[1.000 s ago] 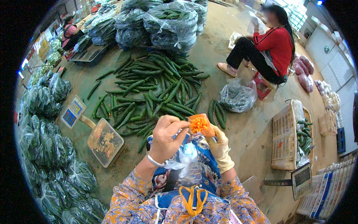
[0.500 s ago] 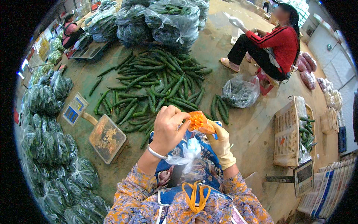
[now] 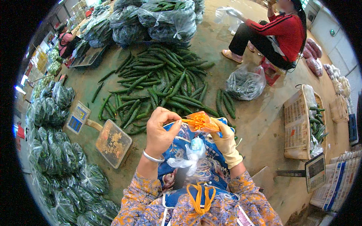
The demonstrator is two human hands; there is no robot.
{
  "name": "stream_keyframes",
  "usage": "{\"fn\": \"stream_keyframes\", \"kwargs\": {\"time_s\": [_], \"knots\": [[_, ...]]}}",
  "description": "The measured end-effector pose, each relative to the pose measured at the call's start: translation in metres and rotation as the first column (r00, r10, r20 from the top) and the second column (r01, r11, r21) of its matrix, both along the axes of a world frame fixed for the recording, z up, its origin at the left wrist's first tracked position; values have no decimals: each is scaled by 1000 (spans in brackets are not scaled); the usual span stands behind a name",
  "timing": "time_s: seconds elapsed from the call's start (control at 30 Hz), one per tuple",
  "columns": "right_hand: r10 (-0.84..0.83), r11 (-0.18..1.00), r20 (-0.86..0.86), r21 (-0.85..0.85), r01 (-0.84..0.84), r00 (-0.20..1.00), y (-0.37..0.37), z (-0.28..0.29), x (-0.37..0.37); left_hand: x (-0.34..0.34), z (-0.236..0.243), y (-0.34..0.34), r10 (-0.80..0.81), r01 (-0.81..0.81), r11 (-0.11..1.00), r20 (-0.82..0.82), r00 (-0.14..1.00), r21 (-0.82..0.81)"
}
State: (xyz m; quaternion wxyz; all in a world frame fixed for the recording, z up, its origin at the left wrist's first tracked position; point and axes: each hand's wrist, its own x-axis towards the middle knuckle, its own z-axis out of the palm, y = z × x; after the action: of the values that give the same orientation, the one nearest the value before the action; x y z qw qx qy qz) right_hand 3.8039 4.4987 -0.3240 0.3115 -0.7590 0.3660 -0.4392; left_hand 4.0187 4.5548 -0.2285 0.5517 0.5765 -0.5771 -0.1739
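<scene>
My right hand (image 3: 226,142), in a cream rubber glove, grips a small clear packet (image 3: 212,125) with an orange edge. Thin orange strips (image 3: 198,121) fill it and stick out of its open end; exactly what they are I cannot tell. My bare left hand (image 3: 160,127), a silver bangle on its wrist, pinches the end of a strip drawn part-way out on the left. Below both hands a knotted white plastic bag (image 3: 188,160) with something light blue in it rests on my blue patterned apron (image 3: 173,141). A heap of dark green cucumbers (image 3: 162,81) lies on the floor ahead.
Bagged cucumbers (image 3: 56,150) line the left, and more bags (image 3: 166,19) are stacked behind the heap. A scale (image 3: 113,143) stands left; another scale's display (image 3: 315,172) and a plastic crate (image 3: 298,128) stand right. A person in red (image 3: 281,37) sits at the far right.
My left hand has drawn a strip leftward from the packet, and more strips now show at its mouth. The person in red has raised a hand toward their head. My view has shifted slightly.
</scene>
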Motion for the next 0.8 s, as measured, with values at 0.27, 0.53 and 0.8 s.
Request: {"fn": "stream_keyframes", "kwargs": {"time_s": [0.27, 0.53, 0.8], "knots": [[-5, 999, 46, 53, 3, 999, 0, -3, 0, 18, 5, 5, 4, -2, 1000, -203, 979, 10], [-83, 994, 75, 82, 77, 994, 1, -2, -6, 29, 14, 14, -78, 40, 995, -497, 864, -88], [-121, 984, 78, 141, 109, 990, 3, -7, -9, 24, 31, 28, -415, 234, 910, -746, 521, -342]]}}
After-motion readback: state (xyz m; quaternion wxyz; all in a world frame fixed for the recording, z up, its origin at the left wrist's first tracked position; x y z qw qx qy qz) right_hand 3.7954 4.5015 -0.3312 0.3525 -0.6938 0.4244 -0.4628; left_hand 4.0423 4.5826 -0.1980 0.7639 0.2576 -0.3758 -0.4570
